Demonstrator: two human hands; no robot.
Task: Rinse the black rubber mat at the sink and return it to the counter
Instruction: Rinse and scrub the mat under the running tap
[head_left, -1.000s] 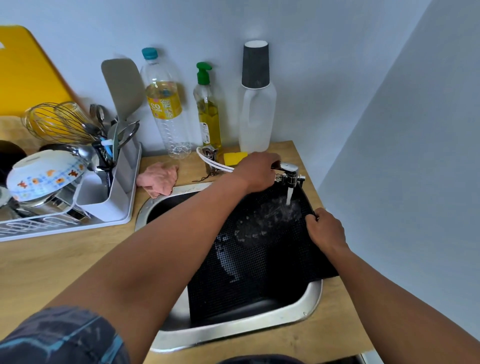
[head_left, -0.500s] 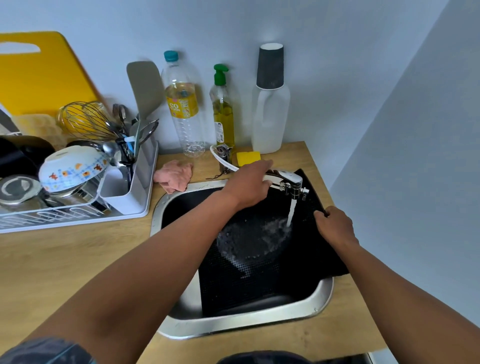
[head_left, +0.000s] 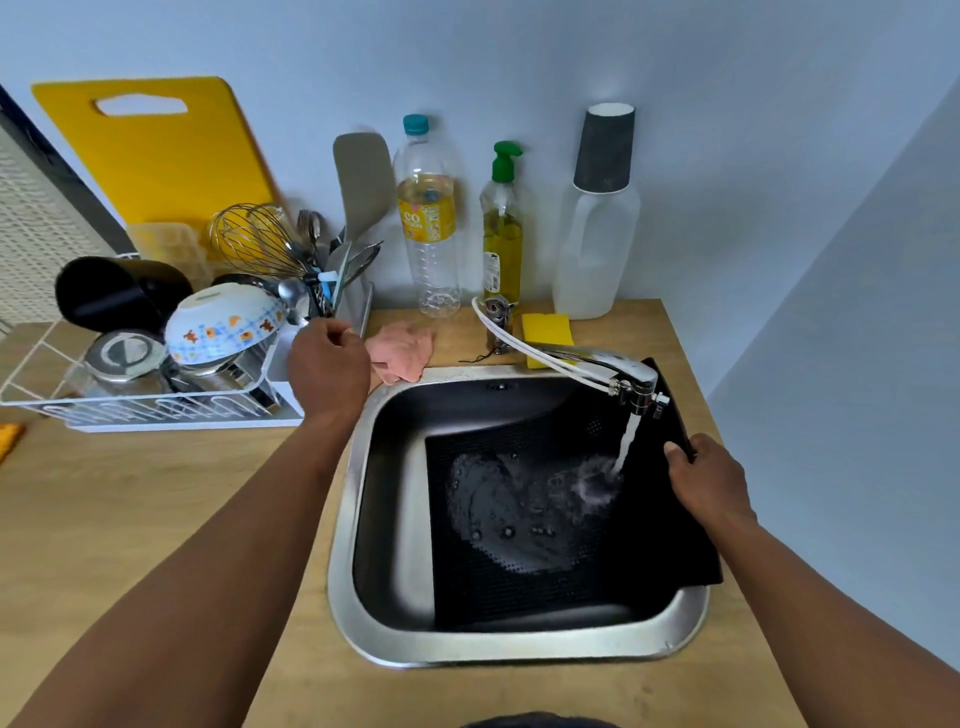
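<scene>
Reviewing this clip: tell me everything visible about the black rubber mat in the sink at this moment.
The black perforated rubber mat is a thin, flexible sheet dotted with small holes. It lies slumped in the stainless steel sink, its left part down in the basin and its right edge curving up over the rim onto the wooden counter. The right hand grips that raised edge. Water from the chrome faucet strikes its upper right area, spreading a wet, foamy patch across the middle.
</scene>
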